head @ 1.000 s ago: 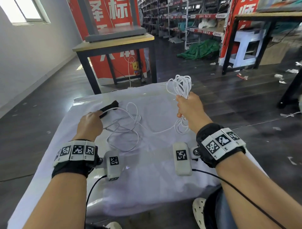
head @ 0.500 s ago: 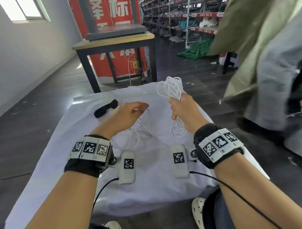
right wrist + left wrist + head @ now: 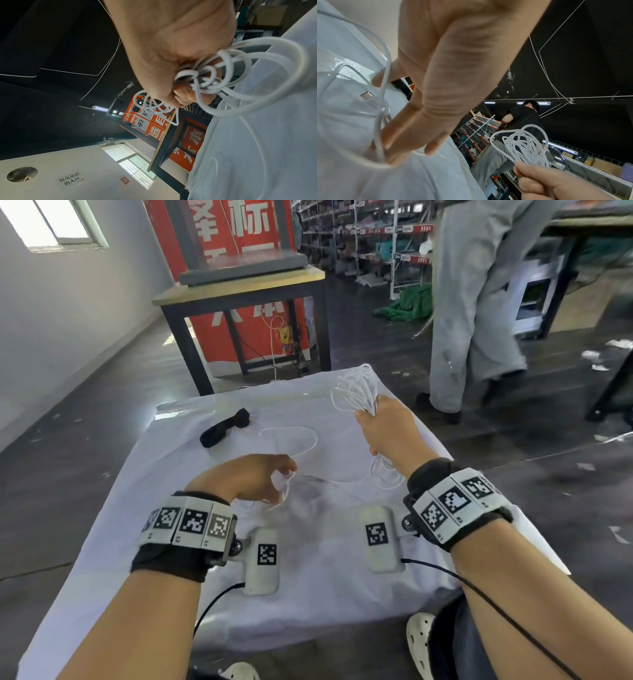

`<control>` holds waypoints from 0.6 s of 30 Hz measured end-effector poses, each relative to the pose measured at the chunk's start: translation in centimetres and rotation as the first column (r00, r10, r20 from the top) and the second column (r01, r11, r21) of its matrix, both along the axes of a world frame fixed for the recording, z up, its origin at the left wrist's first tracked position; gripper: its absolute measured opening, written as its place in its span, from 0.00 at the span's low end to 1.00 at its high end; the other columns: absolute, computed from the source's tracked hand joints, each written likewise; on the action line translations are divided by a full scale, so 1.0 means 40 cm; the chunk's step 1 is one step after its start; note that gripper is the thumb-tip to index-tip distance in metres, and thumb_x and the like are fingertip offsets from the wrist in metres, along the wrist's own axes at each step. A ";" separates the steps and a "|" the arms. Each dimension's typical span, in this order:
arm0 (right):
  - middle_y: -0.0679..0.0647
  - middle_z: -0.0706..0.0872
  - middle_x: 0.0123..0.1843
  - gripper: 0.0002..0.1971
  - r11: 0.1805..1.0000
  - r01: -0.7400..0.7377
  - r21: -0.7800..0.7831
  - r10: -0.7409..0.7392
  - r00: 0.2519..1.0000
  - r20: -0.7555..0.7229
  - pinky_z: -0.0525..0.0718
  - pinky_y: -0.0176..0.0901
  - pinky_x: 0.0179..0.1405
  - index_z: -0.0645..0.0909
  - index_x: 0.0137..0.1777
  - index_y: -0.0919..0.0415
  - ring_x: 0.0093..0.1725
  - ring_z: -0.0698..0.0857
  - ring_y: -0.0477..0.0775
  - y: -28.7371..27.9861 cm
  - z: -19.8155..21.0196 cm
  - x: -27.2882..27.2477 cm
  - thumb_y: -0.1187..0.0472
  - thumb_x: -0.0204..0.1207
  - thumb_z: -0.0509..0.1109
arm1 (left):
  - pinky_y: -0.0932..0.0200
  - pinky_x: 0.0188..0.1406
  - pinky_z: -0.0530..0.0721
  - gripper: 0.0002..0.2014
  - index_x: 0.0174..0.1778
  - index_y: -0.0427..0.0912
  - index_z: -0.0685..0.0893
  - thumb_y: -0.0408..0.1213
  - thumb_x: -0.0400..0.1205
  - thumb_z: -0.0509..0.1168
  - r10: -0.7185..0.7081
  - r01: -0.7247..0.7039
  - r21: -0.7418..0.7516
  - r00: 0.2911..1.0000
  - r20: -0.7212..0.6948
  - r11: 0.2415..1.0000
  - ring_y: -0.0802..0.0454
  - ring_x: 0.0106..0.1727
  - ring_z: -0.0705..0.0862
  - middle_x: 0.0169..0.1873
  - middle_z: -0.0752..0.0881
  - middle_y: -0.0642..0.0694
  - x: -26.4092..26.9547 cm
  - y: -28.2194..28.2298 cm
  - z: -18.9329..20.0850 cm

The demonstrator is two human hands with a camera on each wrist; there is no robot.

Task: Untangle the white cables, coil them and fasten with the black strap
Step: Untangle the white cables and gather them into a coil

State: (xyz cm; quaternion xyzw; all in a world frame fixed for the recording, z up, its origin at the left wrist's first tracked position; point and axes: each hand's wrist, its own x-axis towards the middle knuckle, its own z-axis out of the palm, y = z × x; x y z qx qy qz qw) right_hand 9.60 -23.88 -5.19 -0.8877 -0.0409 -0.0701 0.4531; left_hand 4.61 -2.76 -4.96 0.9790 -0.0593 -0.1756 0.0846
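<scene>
My right hand [image 3: 369,419] is raised over the table's far right and grips a coil of white cable [image 3: 356,392]; its loops stick out above and below the fist. In the right wrist view the right hand [image 3: 185,93] is closed round the coil [image 3: 240,75]. From the coil a loose strand [image 3: 301,436] runs across the white cloth [image 3: 308,577] to my left hand [image 3: 284,479], which hooks it with curled fingers. The left wrist view shows strands crossing the fingers [image 3: 399,129] and a metal plug [image 3: 366,96] on the cloth. The black strap [image 3: 226,428] lies at the far left, untouched.
A person in grey trousers [image 3: 476,313] stands just beyond the table's far right corner. A wooden table with dark legs [image 3: 239,292] stands behind, before a red banner. Dark floor surrounds the cloth-covered table, with litter at the right.
My left hand left the strap area, swung toward the coil, then dropped back to the loose strand at mid-table. The passer-by moved away from the camera to the far right.
</scene>
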 end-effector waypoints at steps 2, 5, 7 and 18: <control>0.53 0.76 0.35 0.08 1.000 -0.018 -0.022 0.018 1.000 -0.014 0.77 0.43 0.37 0.72 0.48 0.62 0.39 0.82 0.61 0.006 -0.007 -0.001 0.58 0.83 0.59 | 0.67 0.52 0.73 0.24 0.72 0.53 0.74 0.37 0.79 0.67 0.033 -0.033 -0.020 0.999 0.034 0.999 0.57 0.57 0.77 0.66 0.79 0.58 0.011 0.002 -0.011; 0.56 0.78 0.40 0.08 0.998 -0.042 -0.040 0.041 0.999 -0.030 0.76 0.44 0.39 0.71 0.47 0.62 0.40 0.82 0.62 0.011 -0.011 -0.006 0.58 0.83 0.59 | 0.59 0.54 0.79 0.16 0.62 0.51 0.78 0.42 0.78 0.68 0.133 -0.132 -0.022 0.990 0.042 0.991 0.51 0.54 0.82 0.54 0.85 0.52 0.022 -0.001 -0.019; 0.56 0.78 0.38 0.09 0.998 -0.048 -0.045 0.046 0.998 -0.034 0.75 0.43 0.38 0.72 0.47 0.63 0.38 0.81 0.61 0.010 -0.008 -0.010 0.57 0.83 0.59 | 0.60 0.42 0.76 0.11 0.52 0.49 0.79 0.43 0.76 0.70 0.134 -0.135 0.007 0.990 0.042 0.991 0.53 0.45 0.82 0.41 0.87 0.52 0.025 0.000 -0.023; 0.61 0.91 0.50 0.08 0.921 -0.352 -0.167 0.282 0.898 -0.337 0.70 0.27 0.13 0.77 0.54 0.64 0.22 0.77 0.49 0.022 -0.019 -0.044 0.61 0.82 0.58 | 0.58 0.30 0.69 0.06 0.41 0.42 0.76 0.38 0.81 0.65 0.276 -0.233 -0.184 0.925 0.260 0.955 0.48 0.38 0.80 0.41 0.85 0.42 0.027 0.023 -0.011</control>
